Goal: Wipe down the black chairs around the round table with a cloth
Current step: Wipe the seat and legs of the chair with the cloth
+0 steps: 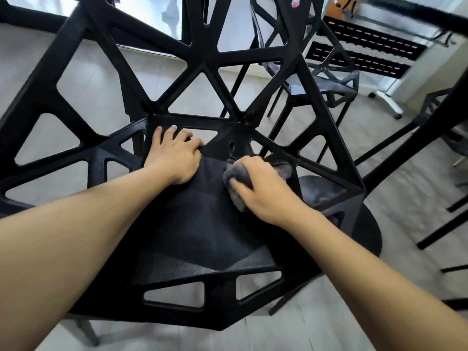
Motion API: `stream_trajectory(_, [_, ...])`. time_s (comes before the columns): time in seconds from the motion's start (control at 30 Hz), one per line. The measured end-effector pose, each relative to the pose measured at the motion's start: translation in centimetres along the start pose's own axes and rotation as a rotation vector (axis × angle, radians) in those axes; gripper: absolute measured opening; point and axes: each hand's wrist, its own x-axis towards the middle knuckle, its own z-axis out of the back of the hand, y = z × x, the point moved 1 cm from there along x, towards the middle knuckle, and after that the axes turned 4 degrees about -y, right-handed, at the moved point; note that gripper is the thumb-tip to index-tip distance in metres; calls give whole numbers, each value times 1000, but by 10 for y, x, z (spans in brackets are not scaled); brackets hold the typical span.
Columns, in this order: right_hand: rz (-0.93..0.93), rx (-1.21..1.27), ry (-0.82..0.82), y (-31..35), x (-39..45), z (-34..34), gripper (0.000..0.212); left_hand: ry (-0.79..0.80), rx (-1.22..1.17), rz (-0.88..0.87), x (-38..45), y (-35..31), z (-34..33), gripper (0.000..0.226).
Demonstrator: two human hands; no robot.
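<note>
Cloth (238, 181), grey and bunched, lay under the right hand (263, 188), whose curled fingers pressed it onto the black chair (202, 229) seat near the backrest; left hand (174, 154) gripped the seat's rear edge.

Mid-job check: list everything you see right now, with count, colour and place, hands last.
near chair: one, black, open triangular frame, directly below the camera
cloth: one, grey, bunched on the near chair's seat near the backrest
far chair: one, black, same design, behind the near one at upper right
floor mat: one, black, slotted, upper right
floor: pale grey tiles
left hand: resting on the seat's back left edge, fingers curled over a strut
right hand: grips the cloth against the seat
</note>
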Motion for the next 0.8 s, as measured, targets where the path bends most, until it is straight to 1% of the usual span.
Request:
stream_trajectory(0.03, [58,-38,15,0,-3,1,24,0,1,3,-1,0,0,45])
stream_trajectory(0.07, [80,-133,-6,-5,-1,5,26,-3,0,5,-1,0,0,45])
stream_trajectory(0.17, [27,-567,-169,-41,22,22,27,3,-8,2,-1,1,1,45])
stream_trajectory(0.2, [10,-649,-189,-52,26,28,25,1,-11,2,-2,0,1,45])
stream_trajectory(0.23, [-2,-651,-193,-56,29,30,25,-4,-15,4,-1,-1,1,45])
stream_trajectory(0.27, [-14,-583,-189,-55,29,28,26,-5,-16,7,-1,-1,1,45])
stream_trajectory(0.33, [-59,-349,-137,-34,24,15,28,2,-15,8,-1,-1,1,45])
stream_trajectory(0.4, [-105,-81,-23,-4,16,0,27,3,-18,2,-1,-1,2,45])
stream_trajectory(0.43, [-79,-10,19,9,12,-6,27,3,-18,2,-2,-1,2,44])
stream_trajectory(0.53, [53,-54,38,25,6,-7,31,-7,-18,-2,-2,0,2,44])
stream_trajectory(0.6, [17,-192,-24,15,8,-3,32,-6,-22,-7,-2,0,1,44])
stream_trajectory(0.67, [-27,-416,-114,-8,16,-3,34,-4,-25,-3,-2,0,0,44])
stream_trajectory(0.73, [-46,-667,-143,-27,31,-7,35,-11,-21,-3,-2,0,0,45])
stream_trajectory(0.8, [-93,-806,-172,-36,53,-11,42,-18,-13,-9,-1,0,-1,45])
